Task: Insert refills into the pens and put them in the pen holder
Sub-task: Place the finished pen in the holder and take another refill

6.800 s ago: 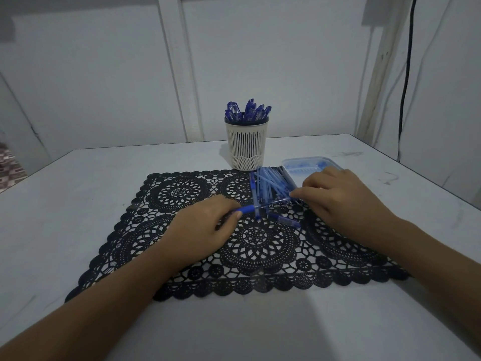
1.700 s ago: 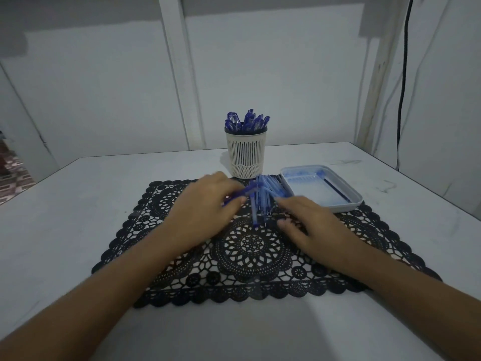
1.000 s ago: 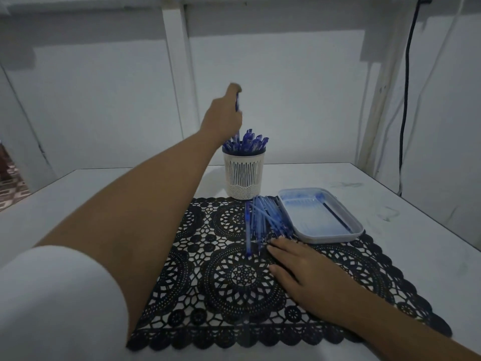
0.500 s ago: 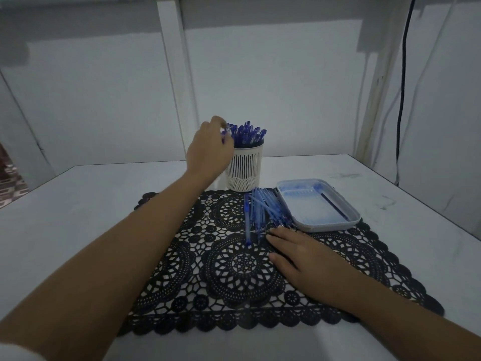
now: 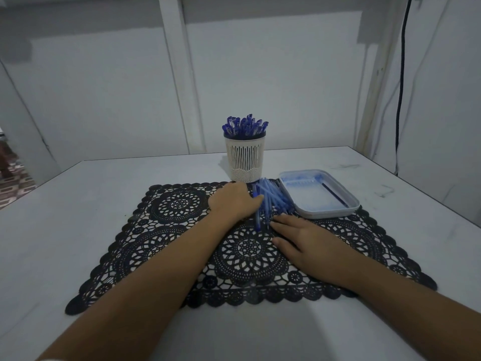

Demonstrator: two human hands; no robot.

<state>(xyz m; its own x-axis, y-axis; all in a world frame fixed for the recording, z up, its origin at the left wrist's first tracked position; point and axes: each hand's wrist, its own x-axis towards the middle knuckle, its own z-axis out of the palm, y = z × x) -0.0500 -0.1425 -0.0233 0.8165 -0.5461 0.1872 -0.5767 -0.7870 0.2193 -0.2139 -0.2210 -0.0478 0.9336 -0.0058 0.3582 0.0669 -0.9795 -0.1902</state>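
From the head view: finds the white slatted pen holder (image 5: 245,158) upright and crowded with capped pens (image 5: 244,126). Shows a loose pile of pen barrels (image 5: 273,198) just in front of the holder on a black lace mat (image 5: 177,204), and a shallow tray (image 5: 330,214) to the holder's front right with one dark refill (image 5: 335,194) inside. Places the left hand (image 5: 234,201) in front of the holder, fingertips at the pile's left edge; cannot tell whether pinching a barrel or merely touching. Places the right hand (image 5: 304,237) on the near side of the pile, flat on the mat, fingers straight, holding nothing. Probably light, stiff, smooth and quick to roll; best pinched mid-barrel. As for the refill: thin, likely to flex, so better taken near its middle.
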